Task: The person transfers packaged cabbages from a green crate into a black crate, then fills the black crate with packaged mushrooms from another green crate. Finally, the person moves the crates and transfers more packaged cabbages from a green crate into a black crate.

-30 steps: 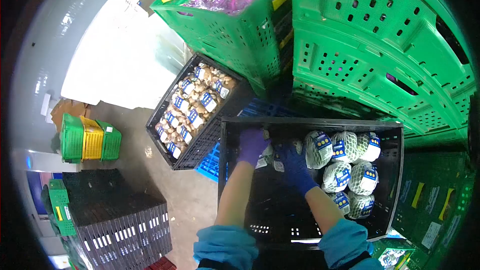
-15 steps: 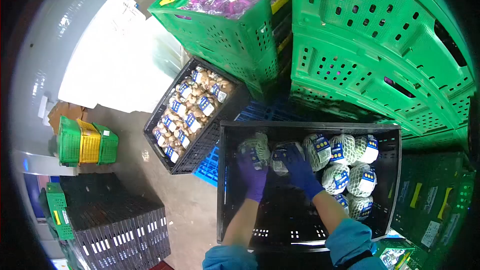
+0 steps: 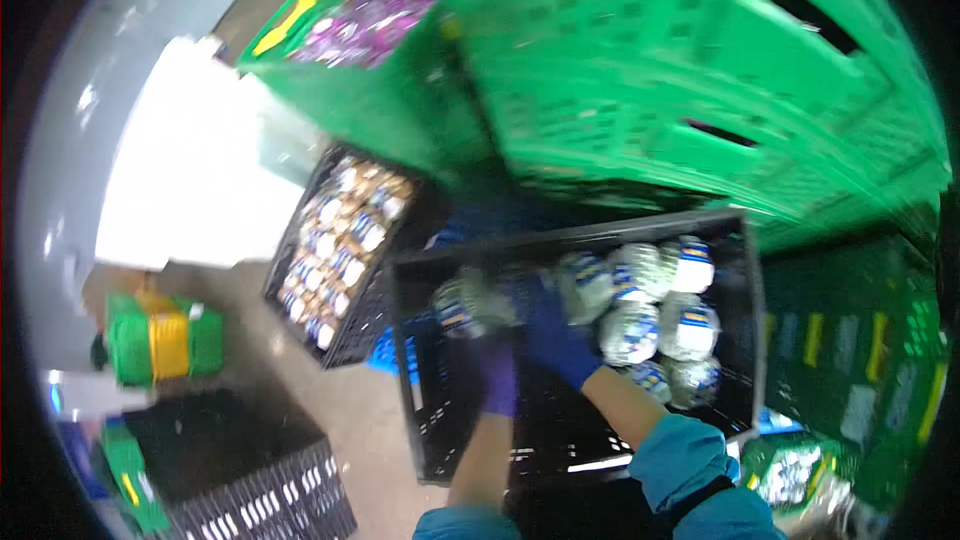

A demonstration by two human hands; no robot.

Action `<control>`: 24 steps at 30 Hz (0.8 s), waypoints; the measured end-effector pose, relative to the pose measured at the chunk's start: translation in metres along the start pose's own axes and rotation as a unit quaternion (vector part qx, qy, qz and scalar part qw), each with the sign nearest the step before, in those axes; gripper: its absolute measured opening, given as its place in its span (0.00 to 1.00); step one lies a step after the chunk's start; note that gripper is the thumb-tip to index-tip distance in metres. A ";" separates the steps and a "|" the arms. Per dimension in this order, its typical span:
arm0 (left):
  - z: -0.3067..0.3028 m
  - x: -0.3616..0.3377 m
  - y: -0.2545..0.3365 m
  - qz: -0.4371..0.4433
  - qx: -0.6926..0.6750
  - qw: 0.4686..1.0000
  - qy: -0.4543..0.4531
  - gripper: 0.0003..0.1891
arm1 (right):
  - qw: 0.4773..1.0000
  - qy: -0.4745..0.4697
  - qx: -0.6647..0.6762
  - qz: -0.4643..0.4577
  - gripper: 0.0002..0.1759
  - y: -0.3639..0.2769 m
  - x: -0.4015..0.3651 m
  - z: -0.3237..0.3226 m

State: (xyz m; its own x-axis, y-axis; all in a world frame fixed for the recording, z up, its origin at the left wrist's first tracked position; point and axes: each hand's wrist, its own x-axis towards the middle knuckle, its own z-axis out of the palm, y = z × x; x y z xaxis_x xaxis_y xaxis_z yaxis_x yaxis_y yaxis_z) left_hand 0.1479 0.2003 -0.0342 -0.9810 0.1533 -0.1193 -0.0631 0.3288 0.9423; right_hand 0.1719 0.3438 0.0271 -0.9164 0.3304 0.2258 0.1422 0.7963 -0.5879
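Note:
A black crate (image 3: pixel 580 465) stands before me, holding several round, pale-green vegetables in white nets with blue-and-white labels. My right hand (image 3: pixel 556 335), in a blue-purple glove, reaches in with its fingers against a netted vegetable (image 3: pixel 512 288) in the back row. Motion smears those fingers, so their grip does not show clearly. Lower and to the left, my left hand (image 3: pixel 498 375), in a purple glove, is near another netted vegetable (image 3: pixel 458 308) at the crate's back left. Its fingers are blurred into the dark crate. More netted vegetables (image 3: pixel 630 330) sit on the right side.
Green crates (image 3: pixel 640 130) are stacked behind, one with purple bagged produce (image 3: pixel 365 25). A tilted black crate of labelled mushroom packs (image 3: pixel 345 250) is at left. Farther left are green and yellow baskets (image 3: pixel 168 345) and stacked black crates (image 3: pixel 270 500). Dark green crates (image 3: pixel 830 340) stand at right.
My view has turned and blurred, shifting the crate left in the picture. Relative to the crate, my left hand has drawn back toward me and right, off the leftmost vegetable.

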 end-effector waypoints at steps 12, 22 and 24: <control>0.096 -0.209 0.300 0.275 -0.025 0.886 -0.373 0.36 | 0.884 0.356 0.140 0.267 0.25 -0.151 -0.262 -0.558; 0.320 -0.457 0.642 0.319 -0.151 0.573 -0.739 0.23 | 0.744 0.308 -0.117 0.582 0.39 0.057 -0.501 -0.852; 0.388 -0.503 0.632 0.014 -0.096 0.542 -0.835 0.25 | 0.777 0.325 -0.150 0.517 0.49 0.129 -0.520 -0.859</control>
State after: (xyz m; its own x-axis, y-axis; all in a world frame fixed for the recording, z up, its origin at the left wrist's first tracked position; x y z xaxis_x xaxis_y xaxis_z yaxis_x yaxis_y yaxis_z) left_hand 0.6726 0.6924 0.4998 0.5419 0.8375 -0.0694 -0.2277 0.2259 0.9472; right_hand 0.9882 0.7105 0.5010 0.1149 0.9813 0.1547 0.8480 -0.0157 -0.5298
